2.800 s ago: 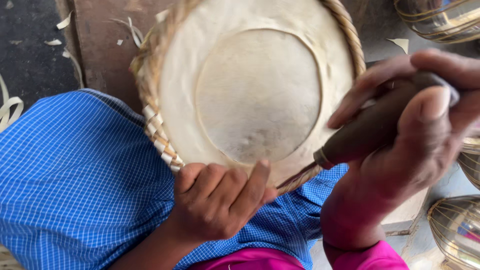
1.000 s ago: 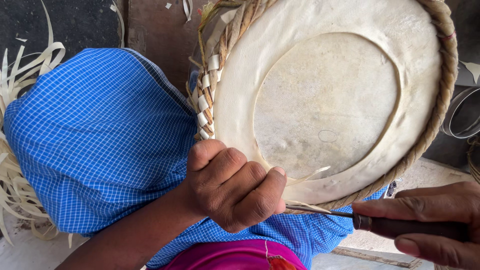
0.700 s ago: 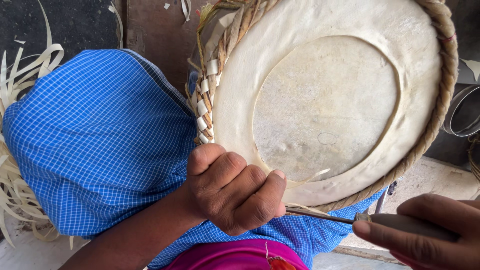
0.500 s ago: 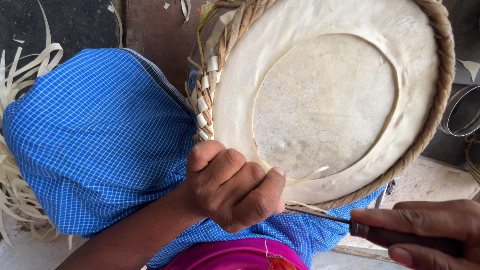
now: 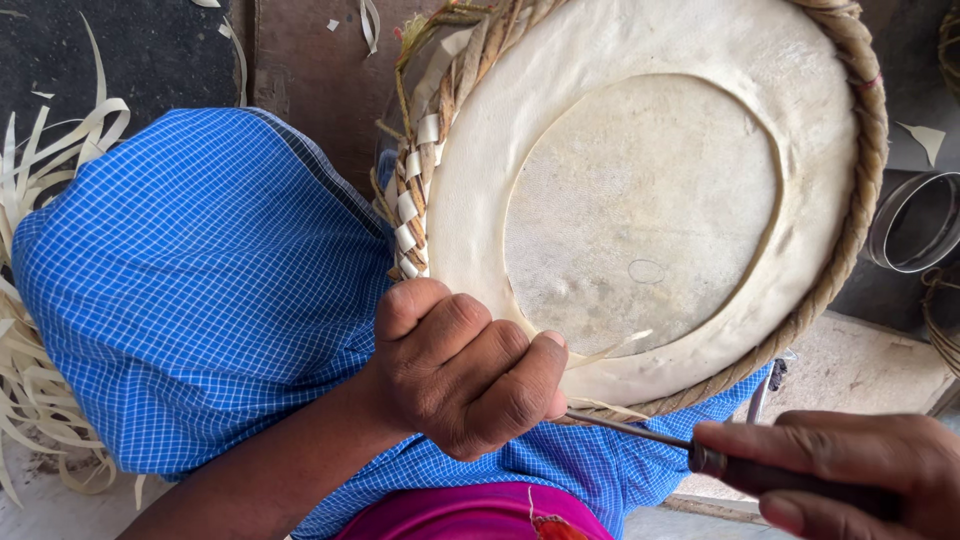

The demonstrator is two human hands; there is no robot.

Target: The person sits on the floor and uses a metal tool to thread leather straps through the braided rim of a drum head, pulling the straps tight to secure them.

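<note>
On the lap, round basket rests at 12 o'clock. Left hand fisted on its near rim at 6 o'clock. Right hand grips awl, tip at rim.

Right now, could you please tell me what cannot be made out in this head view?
- Tip of the awl: hidden behind the left hand at the basket rim.
- Awl handle: covered by the right hand, which the frame's lower right edge cuts off.
- Basket top: cut off by the upper edge.
- Metal ring: cut off at the right edge.
</note>
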